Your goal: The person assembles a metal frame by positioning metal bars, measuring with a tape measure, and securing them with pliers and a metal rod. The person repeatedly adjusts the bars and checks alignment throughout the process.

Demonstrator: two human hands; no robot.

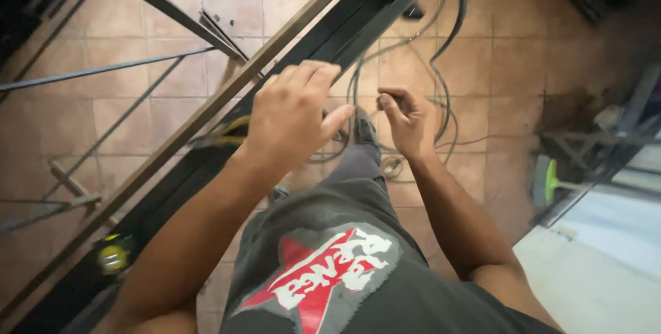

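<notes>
My left hand (292, 117) rests, fingers loosely spread, on the long black metal frame bar (344, 27); my right hand (407, 120) pinches a thin dark cable (441, 93) above the tiled floor (138, 113).

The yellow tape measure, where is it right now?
In the head view, the yellow tape measure sits low on the left, on the dark metal frame, below the left hand.

Both bare forearms reach forward and down, converging ahead of torso. Left hand (292, 117) back-up, palm down, fingers extended and slightly spread, thumb angled toward right. Right hand (407, 120) just beside it, not touching, fingers curled inward, thumb and forefinger tips pinched together. Right elbow bent near lower frame edge; left forearm runs diagonally from lower left.
</notes>
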